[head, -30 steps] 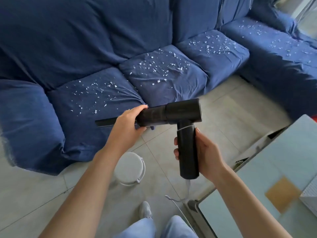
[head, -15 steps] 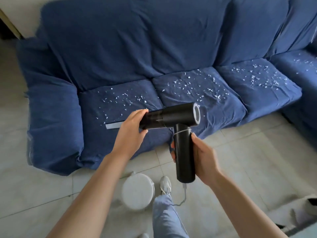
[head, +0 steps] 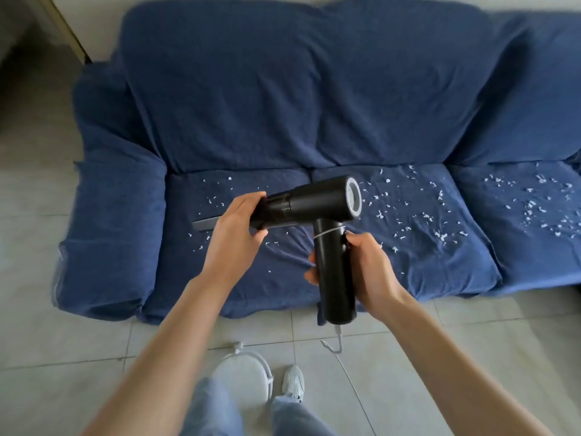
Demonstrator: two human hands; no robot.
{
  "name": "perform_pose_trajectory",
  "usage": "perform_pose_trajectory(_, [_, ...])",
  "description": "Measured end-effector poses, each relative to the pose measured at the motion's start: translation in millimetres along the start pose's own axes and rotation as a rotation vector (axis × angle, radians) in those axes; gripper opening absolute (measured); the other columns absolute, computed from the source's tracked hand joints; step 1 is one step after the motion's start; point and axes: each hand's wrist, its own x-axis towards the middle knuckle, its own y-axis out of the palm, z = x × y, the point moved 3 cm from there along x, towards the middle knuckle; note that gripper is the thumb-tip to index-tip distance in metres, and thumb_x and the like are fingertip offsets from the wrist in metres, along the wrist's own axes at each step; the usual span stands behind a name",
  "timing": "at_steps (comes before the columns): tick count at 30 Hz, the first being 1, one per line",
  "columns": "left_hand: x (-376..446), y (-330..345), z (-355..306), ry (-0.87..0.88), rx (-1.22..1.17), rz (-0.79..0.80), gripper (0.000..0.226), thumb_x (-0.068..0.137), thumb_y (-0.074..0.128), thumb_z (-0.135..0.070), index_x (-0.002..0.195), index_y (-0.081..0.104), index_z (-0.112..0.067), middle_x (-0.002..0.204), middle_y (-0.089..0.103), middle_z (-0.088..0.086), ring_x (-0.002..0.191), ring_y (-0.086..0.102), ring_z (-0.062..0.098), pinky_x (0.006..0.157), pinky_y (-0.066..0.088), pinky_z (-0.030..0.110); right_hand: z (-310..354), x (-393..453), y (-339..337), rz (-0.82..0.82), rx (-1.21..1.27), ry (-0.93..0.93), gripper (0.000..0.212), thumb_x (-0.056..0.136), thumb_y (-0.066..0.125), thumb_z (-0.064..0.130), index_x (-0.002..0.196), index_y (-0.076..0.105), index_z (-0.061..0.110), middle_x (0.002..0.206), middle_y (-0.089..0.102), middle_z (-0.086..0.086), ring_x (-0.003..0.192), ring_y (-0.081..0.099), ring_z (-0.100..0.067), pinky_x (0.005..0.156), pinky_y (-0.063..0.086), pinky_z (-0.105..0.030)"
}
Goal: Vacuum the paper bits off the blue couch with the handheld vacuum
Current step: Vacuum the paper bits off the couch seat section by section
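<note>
The handheld vacuum (head: 317, 204) is up in front of the person, held above the left seat cushion (head: 239, 247) of the blue couch (head: 251, 99). A moment ago they stood off at an angle with a glass tabletop beside them; now they face the couch's left end squarely, and the flat crevice nozzle (head: 206, 222) has come in over the littered fabric. I'd say that puts the first pass close, though the tip has not yet touched down.

The right hand (head: 367, 272) has a closed grip round the upright handle, thumb near the silver ring. The left hand (head: 234, 237) is wrapped round the front of the barrel where the nozzle joins, steadying it or seating it; I can't tell which.

The barrel's long axis runs nearly level, dipping slightly away from the right grip toward the left grip and beyond it. The nozzle points toward the couch's left armrest (head: 116, 234), and the ringed rear end faces back the other way. The handle hangs down, a white cord (head: 338, 338) trailing from its base.

Paper bits (head: 405, 212) lie thin under the left grip and thicker beyond the right grip, across the middle and far cushions. Below the arms, a white round stool (head: 248, 377) stands on the tiled floor (head: 63, 341).
</note>
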Motion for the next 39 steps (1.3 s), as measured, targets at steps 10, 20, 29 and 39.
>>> perform_pose_trajectory(10, [71, -9, 64, -0.013, 0.001, -0.027, 0.060, 0.072, 0.080, -0.004, 0.125, 0.057, -0.022, 0.122, 0.058, -0.011, 0.105, 0.058, 0.006, 0.091, 0.047, 0.022, 25, 96, 38, -0.047, -0.384, -0.027, 0.018, 0.095, 0.070, 0.023, 0.089, 0.063, 0.008, 0.079, 0.068, -0.015, 0.073, 0.068, -0.032, 0.084, 0.058, -0.052])
perform_pose_trajectory(20, [156, -27, 181, 0.051, -0.008, 0.242, 0.064, 0.077, 0.079, -0.011, 0.134, 0.052, -0.018, 0.131, 0.056, -0.007, 0.116, 0.055, 0.010, 0.099, 0.038, 0.016, 8, 202, 122, -0.355, -0.392, -0.110, 0.020, 0.089, 0.077, 0.025, 0.083, 0.065, 0.010, 0.066, 0.061, -0.005, 0.058, 0.059, -0.020, 0.061, 0.056, -0.033])
perform_pose_trajectory(29, [173, -34, 275, -0.261, -0.025, 0.291, 0.060, 0.086, 0.068, -0.013, 0.141, 0.045, -0.024, 0.132, 0.052, -0.009, 0.109, 0.055, 0.008, 0.088, 0.038, 0.017, -16, 276, 132, -0.441, -0.565, -0.044, 0.025, 0.083, 0.081, 0.026, 0.072, 0.068, 0.009, 0.059, 0.066, -0.004, 0.053, 0.065, -0.022, 0.064, 0.060, -0.039])
perform_pose_trajectory(39, [104, 48, 353, -0.655, 0.182, 0.368, 0.045, 0.094, 0.056, -0.020, 0.138, 0.047, -0.015, 0.141, 0.047, 0.001, 0.127, 0.046, 0.022, 0.099, 0.043, 0.036, -57, 362, 86, -0.269, -0.816, 0.051, 0.024, 0.083, 0.078, 0.022, 0.071, 0.072, 0.002, 0.063, 0.075, -0.011, 0.060, 0.075, -0.021, 0.080, 0.064, -0.045])
